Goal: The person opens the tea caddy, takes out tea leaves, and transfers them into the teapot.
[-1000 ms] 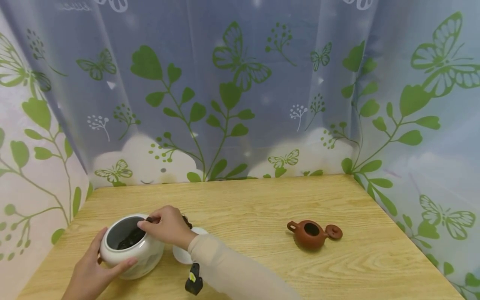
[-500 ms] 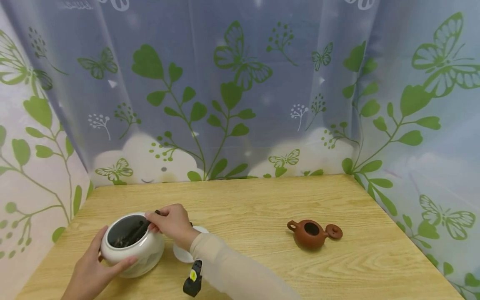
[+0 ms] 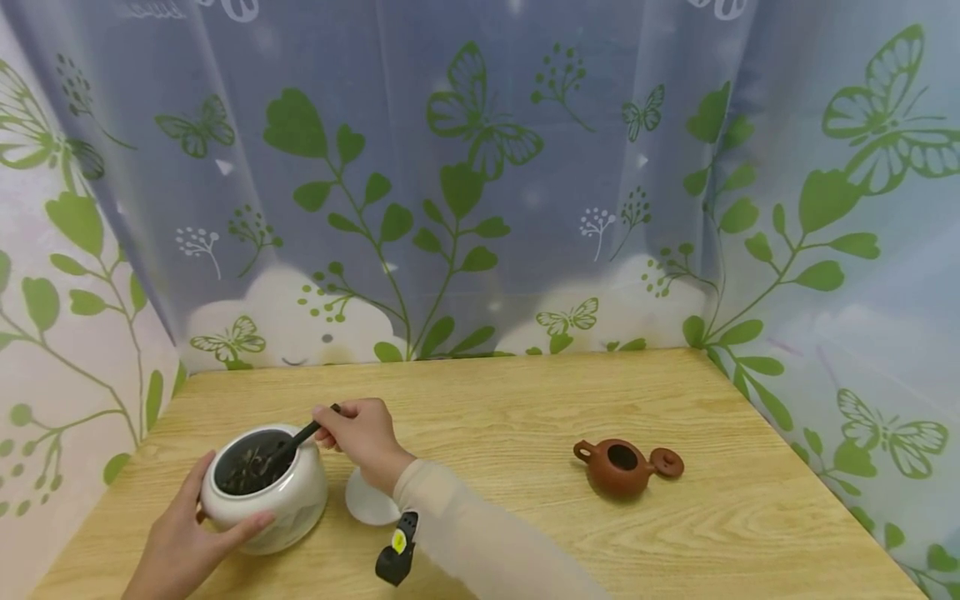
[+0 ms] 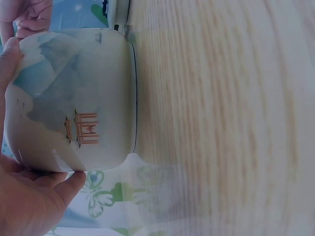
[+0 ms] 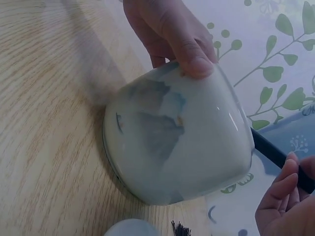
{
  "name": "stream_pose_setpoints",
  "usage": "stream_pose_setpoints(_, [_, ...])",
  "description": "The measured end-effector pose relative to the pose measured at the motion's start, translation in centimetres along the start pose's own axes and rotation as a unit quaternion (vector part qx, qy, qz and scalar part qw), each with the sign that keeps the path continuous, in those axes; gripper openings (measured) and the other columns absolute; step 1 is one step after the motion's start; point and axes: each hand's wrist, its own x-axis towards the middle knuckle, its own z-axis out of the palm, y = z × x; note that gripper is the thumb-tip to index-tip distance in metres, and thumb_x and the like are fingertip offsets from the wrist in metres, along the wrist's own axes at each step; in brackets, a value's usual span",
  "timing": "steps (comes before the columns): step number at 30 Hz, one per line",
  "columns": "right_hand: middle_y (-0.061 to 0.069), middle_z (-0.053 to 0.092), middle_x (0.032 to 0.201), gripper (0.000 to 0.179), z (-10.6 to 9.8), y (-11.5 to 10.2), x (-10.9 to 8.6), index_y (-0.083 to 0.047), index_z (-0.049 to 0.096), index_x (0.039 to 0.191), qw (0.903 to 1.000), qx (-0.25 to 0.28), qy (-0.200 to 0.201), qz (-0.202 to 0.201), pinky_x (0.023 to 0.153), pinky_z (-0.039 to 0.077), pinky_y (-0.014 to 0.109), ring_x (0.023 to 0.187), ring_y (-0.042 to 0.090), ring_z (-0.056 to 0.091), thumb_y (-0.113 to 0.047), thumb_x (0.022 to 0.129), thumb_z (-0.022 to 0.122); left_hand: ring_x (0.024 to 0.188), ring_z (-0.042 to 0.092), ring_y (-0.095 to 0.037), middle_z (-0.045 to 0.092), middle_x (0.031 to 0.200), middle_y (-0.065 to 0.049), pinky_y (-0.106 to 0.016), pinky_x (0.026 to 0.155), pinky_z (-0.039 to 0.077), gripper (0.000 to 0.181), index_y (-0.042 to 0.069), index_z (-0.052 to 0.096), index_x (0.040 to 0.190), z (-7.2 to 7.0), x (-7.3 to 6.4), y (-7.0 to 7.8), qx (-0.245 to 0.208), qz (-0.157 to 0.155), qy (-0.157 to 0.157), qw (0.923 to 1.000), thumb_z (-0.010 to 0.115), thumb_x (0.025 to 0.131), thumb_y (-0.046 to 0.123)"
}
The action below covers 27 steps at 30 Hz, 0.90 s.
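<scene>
A white porcelain jar [image 3: 288, 517] with a painted landscape stands at the left of the table, dark tea leaves [image 3: 251, 471] showing through its mouth. My left hand [image 3: 183, 525] grips its near left side, thumb in front. Over the right rim, my right hand [image 3: 363, 437] pinches the handle of a black tea scoop [image 3: 303, 435], whose lower end is down among the leaves and partly hidden. Both thumb and fingertips on that handle show in the right wrist view, beside the jar [image 5: 172, 132]. The left wrist view has the jar's painted wall [image 4: 74, 103] close up.
Right of the jar lies a white round dish or lid [image 3: 371, 500], partly under my right forearm. Dark bristles [image 5: 181, 229] appear near it in the right wrist view. A brown clay teapot [image 3: 618, 469], uncovered, stands at the right, its lid [image 3: 667, 463] by the spout.
My right hand has moved slightly up and right, and more of the black scoop's handle now shows. The left hand and the jar have hardly moved.
</scene>
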Motion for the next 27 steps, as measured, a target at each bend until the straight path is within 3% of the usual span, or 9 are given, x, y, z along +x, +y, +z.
stream_pose_setpoints(10, [-0.001, 0.061, 0.058, 0.020, -0.4, -0.3, 0.3, -0.002, 0.070, 0.074, 0.9996, 0.022, 0.020, -0.003, 0.057, 0.052, 0.021, 0.052, 0.007, 0.056, -0.017, 0.087, 0.071, 0.124, 0.036, -0.056, 0.028, 0.146, -0.036, -0.067, 0.094, 0.038, 0.112, 0.001, 0.005, 0.153, 0.1, 0.1, 0.0, -0.003, -0.007, -0.003, 1.0000, 0.080, 0.077, 0.038])
stream_pose_setpoints(27, [0.003, 0.061, 0.060, 0.021, -2.0, -1.2, 0.5, -0.001, 0.069, 0.075, 0.9990, 0.042, 0.017, -0.006, 0.049, 0.044, 0.014, 0.053, 0.006, 0.054, -0.017, 0.089, 0.069, 0.123, 0.038, -0.056, 0.030, 0.145, -0.036, -0.066, 0.092, 0.038, 0.112, 0.003, 0.006, 0.154, 0.2, 0.0, -0.2, 0.002, 0.008, 0.006, 0.9999, 0.080, 0.077, 0.036])
